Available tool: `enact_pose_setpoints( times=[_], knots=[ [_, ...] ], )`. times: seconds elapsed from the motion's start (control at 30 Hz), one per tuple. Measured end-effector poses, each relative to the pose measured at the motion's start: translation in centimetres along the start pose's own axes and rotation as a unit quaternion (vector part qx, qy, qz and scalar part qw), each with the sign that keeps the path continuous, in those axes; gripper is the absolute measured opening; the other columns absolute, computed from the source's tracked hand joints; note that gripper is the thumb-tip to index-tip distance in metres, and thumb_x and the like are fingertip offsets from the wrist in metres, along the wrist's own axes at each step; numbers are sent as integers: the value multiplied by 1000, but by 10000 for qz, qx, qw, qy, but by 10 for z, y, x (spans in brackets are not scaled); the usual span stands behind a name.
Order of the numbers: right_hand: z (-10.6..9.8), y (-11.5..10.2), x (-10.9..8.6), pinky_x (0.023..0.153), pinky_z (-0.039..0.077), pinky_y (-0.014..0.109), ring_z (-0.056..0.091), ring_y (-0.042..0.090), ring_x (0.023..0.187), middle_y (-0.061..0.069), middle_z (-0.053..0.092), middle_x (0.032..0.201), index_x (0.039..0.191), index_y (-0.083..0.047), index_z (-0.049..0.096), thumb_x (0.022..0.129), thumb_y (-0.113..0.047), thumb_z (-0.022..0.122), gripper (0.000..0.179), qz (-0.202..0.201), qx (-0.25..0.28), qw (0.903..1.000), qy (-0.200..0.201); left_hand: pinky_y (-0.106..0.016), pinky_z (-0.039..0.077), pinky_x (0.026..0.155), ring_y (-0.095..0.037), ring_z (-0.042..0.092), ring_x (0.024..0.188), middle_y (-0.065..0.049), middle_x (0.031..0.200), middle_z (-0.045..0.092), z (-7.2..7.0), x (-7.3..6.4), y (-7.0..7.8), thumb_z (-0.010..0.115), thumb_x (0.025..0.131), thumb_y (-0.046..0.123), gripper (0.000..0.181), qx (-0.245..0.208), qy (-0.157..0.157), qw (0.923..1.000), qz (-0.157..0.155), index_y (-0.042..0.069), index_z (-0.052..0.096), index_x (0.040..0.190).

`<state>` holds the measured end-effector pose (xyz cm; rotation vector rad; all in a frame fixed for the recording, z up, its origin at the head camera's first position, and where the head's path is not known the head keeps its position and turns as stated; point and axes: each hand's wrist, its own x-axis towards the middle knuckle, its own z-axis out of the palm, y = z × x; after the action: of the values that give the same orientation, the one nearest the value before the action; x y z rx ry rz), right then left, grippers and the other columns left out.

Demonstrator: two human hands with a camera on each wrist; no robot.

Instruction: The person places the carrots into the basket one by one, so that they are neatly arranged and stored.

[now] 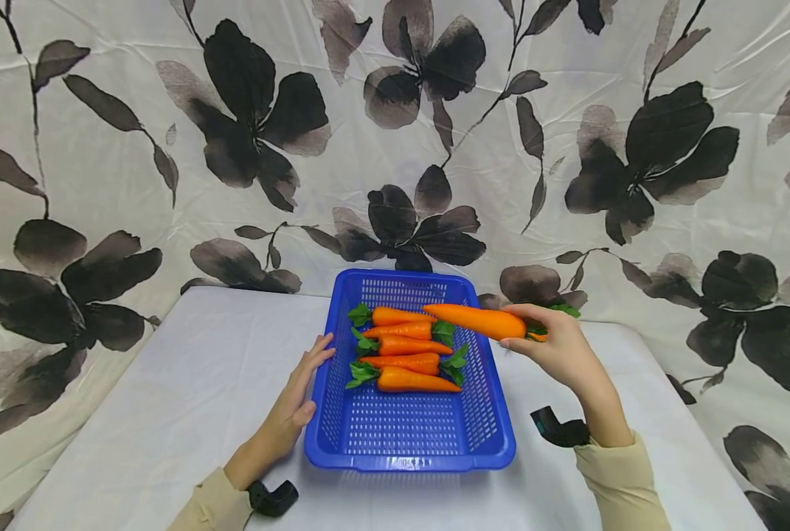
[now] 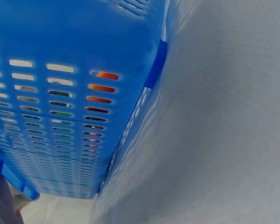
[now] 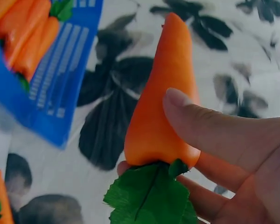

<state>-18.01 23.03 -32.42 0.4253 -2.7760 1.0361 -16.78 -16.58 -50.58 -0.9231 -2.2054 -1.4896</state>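
My right hand (image 1: 560,346) pinches an orange carrot (image 1: 477,319) near its thick leafy end, holding it above the right rim of a blue plastic basket (image 1: 404,462). In the right wrist view the thumb lies across the carrot (image 3: 165,93), and its green leaves (image 3: 149,196) hang below. Several carrots (image 1: 411,380) lie crosswise in a row inside the basket, leaf ends alternating. My left hand (image 1: 285,405) touches the basket's left rim with fingers extended. In the left wrist view only part of that hand (image 2: 2,203) shows, beside the basket wall (image 2: 84,42).
A white cloth covers the table (image 1: 189,383); a floral curtain (image 1: 341,147) hangs behind it. Another carrot (image 3: 1,196) lies partly in view outside the basket, mostly hidden by the right hand in the head view. Black wrist mounts (image 1: 560,429) sit on both wrists.
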Motion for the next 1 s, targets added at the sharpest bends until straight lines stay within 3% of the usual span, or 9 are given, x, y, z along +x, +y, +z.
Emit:
enact_pose_setpoints(
  times=[0.23, 0.43, 0.67, 0.9, 1.0],
  knots=[
    [12, -31, 13, 88, 53, 50, 61, 30, 97, 17, 68, 115, 124, 0, 67, 86, -10, 77, 40, -442, -330, 9969, -561, -73, -2, 110, -40, 6, 150, -9, 165, 18, 0, 0, 1, 34, 101, 48, 65, -40, -3, 10000, -22, 12, 30, 155],
    [33, -48, 22, 87, 54, 47, 63, 24, 91, 10, 71, 105, 118, -1, 70, 84, -10, 78, 36, -732, -816, 9878, -1108, -65, -3, 115, -40, 6, 150, -10, 165, 18, 0, 1, 1, 33, 101, 48, 66, -3, -8, 10000, 18, 10, 30, 155],
    [63, -60, 28, 80, 55, 38, 60, 20, 83, 9, 69, 103, 115, -1, 71, 81, -11, 81, 36, -542, -1105, 9768, -1755, -73, -1, 110, -33, 6, 152, -9, 165, 18, 0, 0, -1, 34, 101, 47, 65, 5, -7, 10000, -25, 11, 31, 155],
    [91, -65, 27, 90, 53, 46, 63, 27, 95, 12, 71, 105, 111, -1, 73, 77, -12, 85, 38, -245, -1461, 9639, -2213, -74, 0, 109, -40, 8, 150, -9, 164, 19, 0, 0, -2, 33, 101, 46, 64, 39, 2, 10000, -10, 10, 31, 154],
    [101, -62, 27, 88, 54, 46, 64, 28, 93, 12, 71, 102, 109, -1, 73, 75, -13, 87, 39, -97, -1570, 9577, -2411, -76, 1, 107, -38, 8, 151, -8, 164, 19, 0, 0, -2, 34, 101, 47, 64, 50, -5, 10000, -47, 12, 31, 154]
  ],
)
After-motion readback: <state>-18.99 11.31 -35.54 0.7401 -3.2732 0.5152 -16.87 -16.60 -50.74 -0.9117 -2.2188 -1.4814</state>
